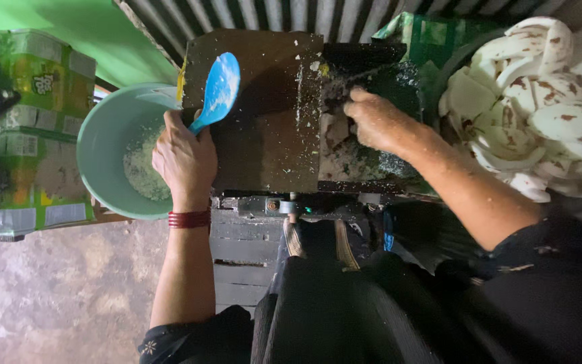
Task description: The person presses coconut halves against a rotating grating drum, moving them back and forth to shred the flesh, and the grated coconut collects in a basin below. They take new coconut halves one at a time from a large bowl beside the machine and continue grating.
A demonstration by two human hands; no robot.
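Gripping the handle of a blue plastic spoon (218,91), the left hand (184,160) is closed around it at the right rim of a pale green bowl (106,138), with the spoon's scoop tilted up and away over a dark metal plate (257,128). White flecks cling to the scoop. The bowl holds a low heap of white gratings (144,168) near its right side, just beside the left hand. A red bangle (188,219) circles the left wrist. The right hand (378,121) is curled, palm down, pressing on something pale in the dark opening of the machine (365,101) to the right of the plate; what it grips is hidden under the fingers, so I cannot tell exactly what it holds. White shreds are scattered across the plate and around that opening. Further right, a basin (439,81) is piled with white coconut pieces (540,94) that carry brown patches of skin, close to the right forearm. On the left, behind the bowl, lies a green and yellow printed sack (35,114). Grey corrugated sheet (271,17) runs along the top.
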